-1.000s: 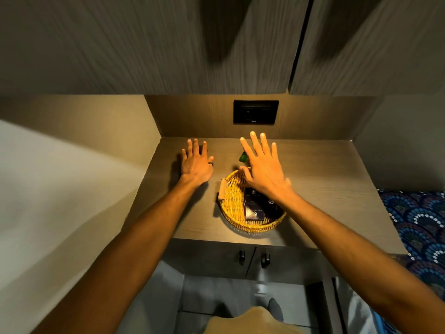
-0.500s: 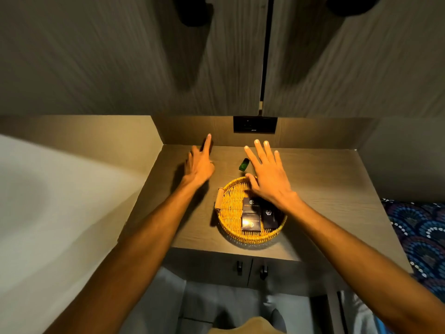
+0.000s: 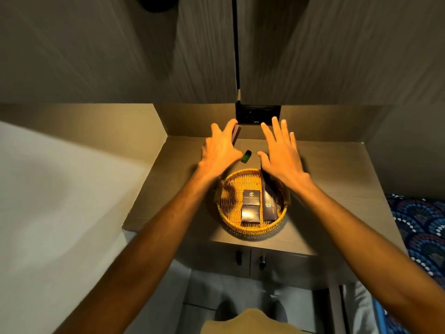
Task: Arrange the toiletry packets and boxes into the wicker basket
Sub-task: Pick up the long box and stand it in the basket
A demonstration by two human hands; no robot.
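Note:
A round wicker basket [image 3: 228,213] sits at the front of the wooden counter [image 3: 337,189]. Inside it lie two small square dark boxes [image 3: 251,196] [image 3: 250,214] and a long dark box [image 3: 270,204] with gold logos. A small green bottle [image 3: 246,156] lies on the counter just behind the basket. My left hand [image 3: 220,151] is raised behind the basket's left side and grips a slim dark packet [image 3: 236,133] at its fingertips. My right hand [image 3: 281,154] hovers over the basket's far rim with fingers spread and nothing in it.
A black socket panel [image 3: 257,114] is set in the back wall. Closed cabinet doors [image 3: 168,56] hang overhead. Side walls box in the counter on the left and right. Two cupboard handles [image 3: 238,257] sit below the front edge. Blue patterned fabric [image 3: 421,227] lies at the right.
My left hand has lifted off the counter with the slim dark packet and moved right toward the middle. My right hand has risen off the basket. The view has tilted up.

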